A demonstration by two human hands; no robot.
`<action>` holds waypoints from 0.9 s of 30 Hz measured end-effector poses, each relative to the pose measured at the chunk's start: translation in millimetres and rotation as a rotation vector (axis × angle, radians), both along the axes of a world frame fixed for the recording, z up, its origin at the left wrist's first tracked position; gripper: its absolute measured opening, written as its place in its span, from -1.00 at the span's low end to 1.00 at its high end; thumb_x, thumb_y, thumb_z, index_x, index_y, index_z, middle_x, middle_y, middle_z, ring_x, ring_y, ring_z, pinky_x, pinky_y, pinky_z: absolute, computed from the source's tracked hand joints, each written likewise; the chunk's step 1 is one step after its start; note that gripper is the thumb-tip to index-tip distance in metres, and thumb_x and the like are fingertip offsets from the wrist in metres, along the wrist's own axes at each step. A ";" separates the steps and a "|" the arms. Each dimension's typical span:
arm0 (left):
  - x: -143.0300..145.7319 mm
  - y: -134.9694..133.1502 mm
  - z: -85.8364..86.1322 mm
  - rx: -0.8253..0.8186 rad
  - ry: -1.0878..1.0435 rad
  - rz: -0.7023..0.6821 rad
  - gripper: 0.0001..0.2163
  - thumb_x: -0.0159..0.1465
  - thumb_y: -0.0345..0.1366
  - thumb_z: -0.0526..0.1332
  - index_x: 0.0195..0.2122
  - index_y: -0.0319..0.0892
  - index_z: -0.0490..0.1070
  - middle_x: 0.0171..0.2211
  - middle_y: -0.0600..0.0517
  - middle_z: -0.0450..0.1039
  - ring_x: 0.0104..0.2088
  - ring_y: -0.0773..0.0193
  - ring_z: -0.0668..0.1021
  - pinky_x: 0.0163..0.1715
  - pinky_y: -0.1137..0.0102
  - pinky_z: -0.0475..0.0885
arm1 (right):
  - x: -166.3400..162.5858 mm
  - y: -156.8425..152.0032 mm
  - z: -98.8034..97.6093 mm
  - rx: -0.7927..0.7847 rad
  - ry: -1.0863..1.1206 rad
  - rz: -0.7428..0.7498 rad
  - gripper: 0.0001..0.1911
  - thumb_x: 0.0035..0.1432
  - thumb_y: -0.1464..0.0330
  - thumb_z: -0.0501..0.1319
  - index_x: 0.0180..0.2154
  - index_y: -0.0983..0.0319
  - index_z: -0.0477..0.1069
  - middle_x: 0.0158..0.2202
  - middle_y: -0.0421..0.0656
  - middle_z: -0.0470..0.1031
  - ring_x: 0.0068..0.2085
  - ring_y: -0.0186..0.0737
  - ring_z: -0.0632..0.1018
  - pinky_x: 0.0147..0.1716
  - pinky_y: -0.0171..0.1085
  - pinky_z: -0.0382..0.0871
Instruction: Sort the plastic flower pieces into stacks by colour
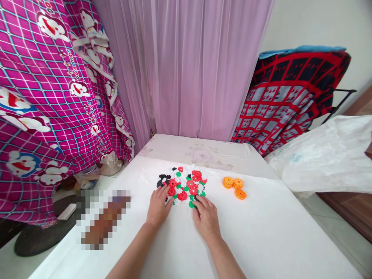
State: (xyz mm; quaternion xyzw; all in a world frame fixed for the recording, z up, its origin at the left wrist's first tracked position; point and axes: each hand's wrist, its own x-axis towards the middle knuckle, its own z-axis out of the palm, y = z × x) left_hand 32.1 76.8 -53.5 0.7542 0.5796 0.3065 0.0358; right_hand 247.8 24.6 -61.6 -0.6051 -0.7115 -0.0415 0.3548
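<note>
A heap of small plastic flower-shaped discs [186, 182] in red, white, green and black lies on the white table [261, 232]. My left hand [158, 205] rests palm down at the heap's near left edge, fingers stretched onto the red and black pieces. My right hand [206, 217] lies at the heap's near right edge, fingertips curled down onto green and black pieces. Whether either hand pinches a piece is hidden under the fingers. Three orange discs [235, 187] sit apart to the right of the heap.
A pink sheer curtain [188, 66] hangs behind the table. A magenta cartoon-print cloth [52, 97] hangs on the left, a red and black checked blanket [290, 97] on a rack at the right. A white plastic bag [328, 155] lies beside the table's right edge.
</note>
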 end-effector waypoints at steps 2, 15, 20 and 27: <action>3.8 6.9 1.9 0.009 0.037 0.043 -0.60 0.25 -0.14 0.19 0.09 -0.10 0.42 0.17 -0.16 0.38 0.19 -0.07 0.39 0.17 -0.06 0.28 | 0.5 0.4 0.3 -0.015 0.006 0.001 -0.71 0.14 0.45 0.10 -0.17 0.14 0.54 0.01 -0.09 0.52 0.06 -0.02 0.45 0.04 -0.03 0.30; -7.5 13.5 4.2 0.014 -0.128 -0.049 -0.72 0.18 -0.19 0.26 -0.09 -0.13 0.47 0.13 -0.15 0.42 0.15 0.00 0.44 0.14 0.02 0.32 | 3.5 -1.8 1.9 -0.010 0.050 -0.074 -0.73 0.15 0.44 0.11 -0.20 0.17 0.56 -0.02 -0.08 0.53 0.03 -0.03 0.45 0.05 -0.03 0.32; -28.5 -25.6 7.9 -0.011 -0.017 -0.137 -0.74 0.19 -0.17 0.26 -0.08 -0.03 0.47 0.24 -0.09 0.31 0.30 -0.10 0.25 0.22 -0.15 0.17 | 6.7 -2.6 2.7 0.021 0.061 -0.119 -0.74 0.18 0.41 0.10 -0.21 0.16 0.55 -0.04 -0.07 0.53 0.01 -0.04 0.45 0.02 -0.04 0.33; -45.7 -36.6 3.4 -0.038 0.080 -0.197 -0.72 0.19 -0.17 0.27 -0.06 -0.01 0.47 0.30 -0.09 0.20 0.33 -0.12 0.18 0.24 -0.12 0.16 | -8.1 2.0 16.8 0.023 0.008 0.037 -0.71 0.25 0.37 0.09 -0.09 0.14 0.52 0.00 -0.10 0.50 0.03 -0.09 0.42 0.07 -0.08 0.27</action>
